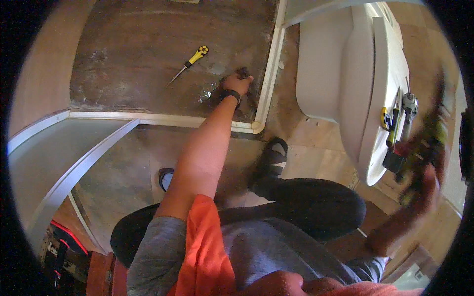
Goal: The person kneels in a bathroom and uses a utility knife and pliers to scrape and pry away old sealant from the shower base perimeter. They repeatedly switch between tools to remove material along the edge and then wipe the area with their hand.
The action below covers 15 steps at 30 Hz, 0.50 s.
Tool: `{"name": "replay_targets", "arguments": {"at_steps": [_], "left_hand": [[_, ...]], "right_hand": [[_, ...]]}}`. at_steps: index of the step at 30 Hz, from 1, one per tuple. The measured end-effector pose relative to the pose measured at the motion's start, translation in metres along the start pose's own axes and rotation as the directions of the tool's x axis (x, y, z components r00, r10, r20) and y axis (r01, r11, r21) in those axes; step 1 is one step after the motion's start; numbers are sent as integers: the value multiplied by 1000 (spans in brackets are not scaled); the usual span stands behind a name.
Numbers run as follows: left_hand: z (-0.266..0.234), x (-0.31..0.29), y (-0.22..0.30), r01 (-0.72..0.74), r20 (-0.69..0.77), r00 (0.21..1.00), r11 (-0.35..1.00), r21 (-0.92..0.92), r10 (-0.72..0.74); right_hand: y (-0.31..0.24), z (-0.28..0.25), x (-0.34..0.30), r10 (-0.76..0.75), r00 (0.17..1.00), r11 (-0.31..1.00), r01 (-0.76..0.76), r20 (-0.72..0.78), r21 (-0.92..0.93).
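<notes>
My left hand reaches down to the wet brown shower floor. Its fingers are closed at a small dark thing, mostly hidden by the hand. Left of it lies a screwdriver with a yellow and black handle, its shaft slanting toward me. On the far right, my right hand is raised beside the toilet and smeared by motion. It grips a long dark and yellow-green tool, too blurred to name. Several hand tools rest on the white toilet lid, nearest my right hand.
A white raised frame borders the shower floor and turns a corner near my left forearm. Glass panels with white rails stand at left. The white toilet is at right. A black and red item sits at lower left.
</notes>
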<state>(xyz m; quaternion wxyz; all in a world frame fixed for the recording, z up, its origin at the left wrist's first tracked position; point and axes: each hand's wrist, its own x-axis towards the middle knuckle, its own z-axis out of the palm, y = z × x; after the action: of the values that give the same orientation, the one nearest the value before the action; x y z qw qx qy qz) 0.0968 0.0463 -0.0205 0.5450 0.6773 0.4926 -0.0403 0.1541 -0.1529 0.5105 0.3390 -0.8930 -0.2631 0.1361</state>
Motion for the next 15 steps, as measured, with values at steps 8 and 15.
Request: {"name": "replay_targets", "arguments": {"at_steps": [8, 15], "left_hand": [[0, 2, 1, -92, 34, 995, 993, -68, 94], [0, -1, -12, 83, -31, 995, 965, -249, -94]], "right_hand": [[85, 272, 144, 468, 576, 848, -506, 670, -158], [185, 327, 224, 331, 433, 894, -428, 838, -131]]}}
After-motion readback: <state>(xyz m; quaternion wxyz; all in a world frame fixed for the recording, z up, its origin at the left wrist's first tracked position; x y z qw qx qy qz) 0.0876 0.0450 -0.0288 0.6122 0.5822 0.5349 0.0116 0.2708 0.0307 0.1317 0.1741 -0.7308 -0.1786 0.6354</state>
